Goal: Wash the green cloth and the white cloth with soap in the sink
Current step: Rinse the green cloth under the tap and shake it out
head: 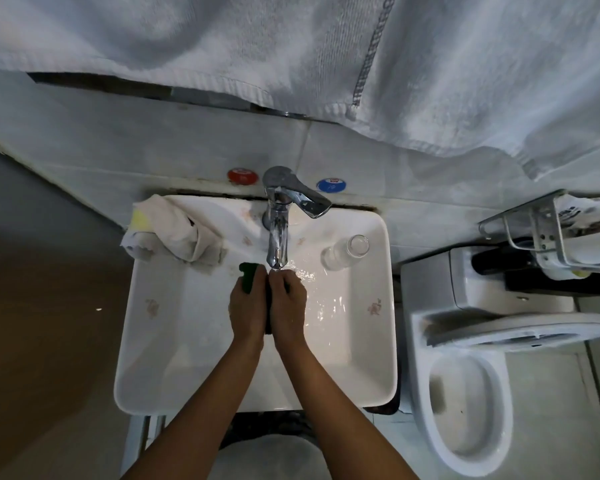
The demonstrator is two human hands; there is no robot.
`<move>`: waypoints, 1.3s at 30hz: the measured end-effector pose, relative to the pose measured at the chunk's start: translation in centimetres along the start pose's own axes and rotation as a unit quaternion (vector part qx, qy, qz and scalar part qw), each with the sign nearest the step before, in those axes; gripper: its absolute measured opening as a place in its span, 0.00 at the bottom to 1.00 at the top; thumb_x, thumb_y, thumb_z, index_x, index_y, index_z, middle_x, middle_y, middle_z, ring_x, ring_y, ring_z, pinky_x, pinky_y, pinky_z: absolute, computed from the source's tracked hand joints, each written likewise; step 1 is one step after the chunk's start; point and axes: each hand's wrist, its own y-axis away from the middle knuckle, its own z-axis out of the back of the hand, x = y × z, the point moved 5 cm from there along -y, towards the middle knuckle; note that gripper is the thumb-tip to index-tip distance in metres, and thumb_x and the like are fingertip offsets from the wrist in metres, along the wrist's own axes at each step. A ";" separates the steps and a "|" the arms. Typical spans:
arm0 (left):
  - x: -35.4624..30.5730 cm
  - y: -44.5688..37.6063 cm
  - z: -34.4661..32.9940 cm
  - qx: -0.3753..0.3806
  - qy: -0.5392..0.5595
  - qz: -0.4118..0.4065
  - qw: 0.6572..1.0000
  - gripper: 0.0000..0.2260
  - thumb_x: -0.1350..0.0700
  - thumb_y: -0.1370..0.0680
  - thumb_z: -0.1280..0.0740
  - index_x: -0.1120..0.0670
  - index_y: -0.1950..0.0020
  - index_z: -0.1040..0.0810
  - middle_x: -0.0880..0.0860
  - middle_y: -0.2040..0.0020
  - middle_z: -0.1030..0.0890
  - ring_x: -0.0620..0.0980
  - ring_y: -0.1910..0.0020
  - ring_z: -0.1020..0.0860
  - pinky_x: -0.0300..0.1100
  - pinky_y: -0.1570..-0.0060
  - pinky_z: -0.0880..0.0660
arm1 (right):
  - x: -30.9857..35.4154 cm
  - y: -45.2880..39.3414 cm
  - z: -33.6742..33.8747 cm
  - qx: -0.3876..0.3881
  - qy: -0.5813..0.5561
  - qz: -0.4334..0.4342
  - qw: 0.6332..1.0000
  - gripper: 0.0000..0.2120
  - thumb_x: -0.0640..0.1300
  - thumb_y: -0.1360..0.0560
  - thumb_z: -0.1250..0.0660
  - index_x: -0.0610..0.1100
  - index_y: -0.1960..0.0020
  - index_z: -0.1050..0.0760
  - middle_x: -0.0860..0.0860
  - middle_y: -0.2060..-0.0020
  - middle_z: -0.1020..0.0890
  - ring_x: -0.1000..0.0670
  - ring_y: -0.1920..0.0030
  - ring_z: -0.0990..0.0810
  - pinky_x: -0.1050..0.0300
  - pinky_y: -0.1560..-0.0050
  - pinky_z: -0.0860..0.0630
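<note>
White rectangular sink (142, 341), water in basin; relative to faucet (278, 233) at back rim: white cloth (181, 230) bunched on rim to its left, clear glass (347, 251) lying to its right.

Both hands over the sink (368, 386), under the faucet (277, 237) spout: left hand (247, 308) and right hand (288, 308) pressed side by side, green cloth (248, 277) gripped between them. White cloth (177, 233) heaped on the back-left rim. Glass (345, 252) lying at back right. Toilet (465, 393) just right of the sink, rack (548, 233) behind it. Towels (291, 46) hanging above, at the wall.
</note>
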 end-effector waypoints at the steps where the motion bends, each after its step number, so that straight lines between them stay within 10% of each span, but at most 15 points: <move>1: -0.2 -0.1 0.1 -0.010 -0.017 -0.024 1.000 0.12 0.49 0.21 0.39 0.57 0.52 0.22 0.54 0.58 0.18 0.52 0.57 0.19 0.47 0.57 0.23 | -0.3 0.0 -0.1 -0.001 0.008 -0.001 1.000 0.05 0.41 0.21 0.37 0.47 0.54 0.25 0.56 0.65 0.22 0.62 0.65 0.24 0.60 0.59 0.28; 4: -0.8 -0.1 0.3 -0.029 -0.037 -0.059 0.997 0.11 0.53 0.20 0.39 0.59 0.52 0.21 0.56 0.57 0.18 0.53 0.57 0.20 0.50 0.52 0.22 | -0.5 0.0 -0.4 -0.003 0.014 -0.040 0.999 0.18 0.51 0.25 0.33 0.51 0.36 0.30 0.55 0.48 0.22 0.58 0.46 0.23 0.57 0.42 0.26; 12: -3.0 -1.3 0.3 0.107 -0.038 -0.064 0.991 0.11 0.53 0.20 0.38 0.58 0.43 0.24 0.55 0.51 0.19 0.54 0.51 0.21 0.45 0.50 0.25 | 0.7 -1.4 0.5 0.220 -0.046 -0.109 0.968 0.11 0.48 0.25 0.32 0.53 0.43 0.22 0.51 0.47 0.17 0.50 0.45 0.19 0.52 0.40 0.23; 20: -2.2 -1.3 -0.8 0.049 -0.114 -0.111 0.986 0.22 0.53 0.22 0.35 0.52 0.30 0.35 0.56 0.39 0.26 0.53 0.43 0.24 0.47 0.42 0.26 | 0.1 -1.7 1.5 0.028 -0.084 -0.068 0.994 0.02 0.40 0.25 0.31 0.45 0.53 0.19 0.50 0.58 0.16 0.52 0.55 0.18 0.56 0.50 0.21; 28: 0.1 1.5 -0.9 -0.020 -0.116 -0.124 0.985 0.18 0.40 0.24 0.40 0.48 0.40 0.28 0.52 0.46 0.25 0.48 0.50 0.23 0.50 0.50 0.24 | 0.2 -1.6 0.7 -0.014 -0.113 -0.077 0.991 0.12 0.36 0.25 0.37 0.43 0.66 0.26 0.50 0.71 0.23 0.53 0.68 0.25 0.57 0.64 0.28; 39: -0.9 0.6 -0.9 -0.037 -0.122 -0.165 0.978 0.13 0.51 0.21 0.38 0.53 0.63 0.23 0.52 0.69 0.21 0.48 0.68 0.22 0.37 0.68 0.31 | -0.9 -1.8 1.2 -0.031 -0.017 -0.087 0.996 0.12 0.42 0.32 0.37 0.45 0.74 0.32 0.47 0.75 0.28 0.48 0.69 0.30 0.50 0.65 0.32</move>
